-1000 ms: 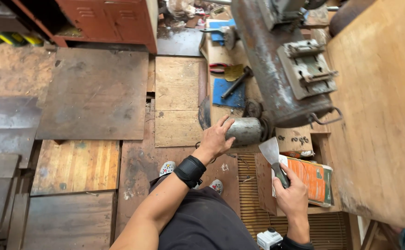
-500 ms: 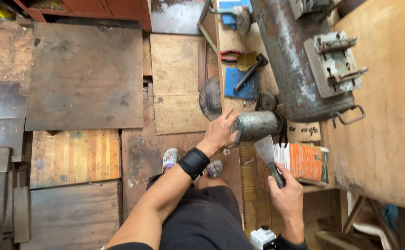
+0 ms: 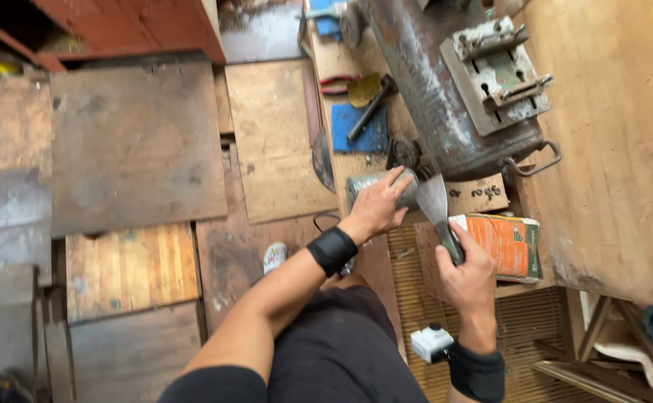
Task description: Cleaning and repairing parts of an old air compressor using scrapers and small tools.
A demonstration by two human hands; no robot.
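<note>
Patchwork board floor (image 3: 136,145); left hand (image 3: 377,205) wrapped round grey metal cylinder (image 3: 363,186); right hand (image 3: 468,276) gripping putty knife (image 3: 437,205).

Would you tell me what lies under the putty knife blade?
Under the putty knife blade lie a worn board and the orange-and-white package's near edge. The left hand grips a metal can alongside; its underside is hidden.
</note>
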